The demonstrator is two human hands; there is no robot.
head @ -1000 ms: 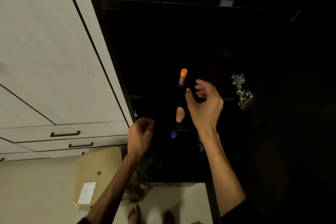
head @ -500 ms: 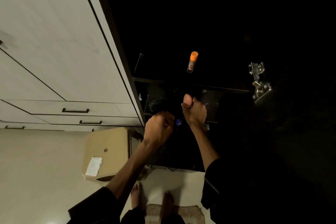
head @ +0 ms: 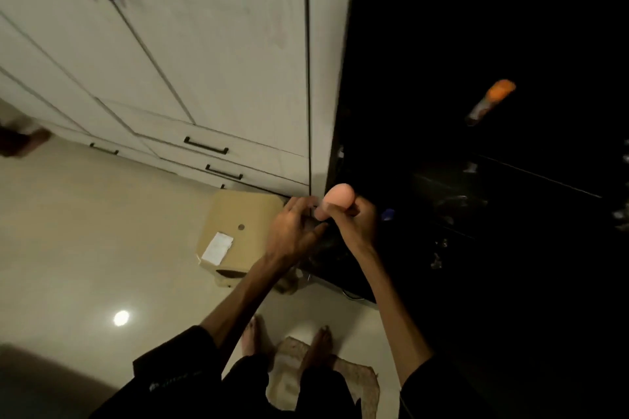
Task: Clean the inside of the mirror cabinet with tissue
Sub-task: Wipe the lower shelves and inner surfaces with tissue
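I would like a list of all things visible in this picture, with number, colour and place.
pink item: 1, pink, rounded, held in right hand
orange-capped tube: 1, orange cap, blurred, inside dark cabinet
cabinet: 1, black, right, interior hard to see
wardrobe: 1, white with black handles, left
box: 1, tan, on floor, white label on it
mat: 1, beige, under feet
floor: pale, glossy
feet: 2, bare
left hand: 1, fingers near the pink item
right hand: 1, grips pink item
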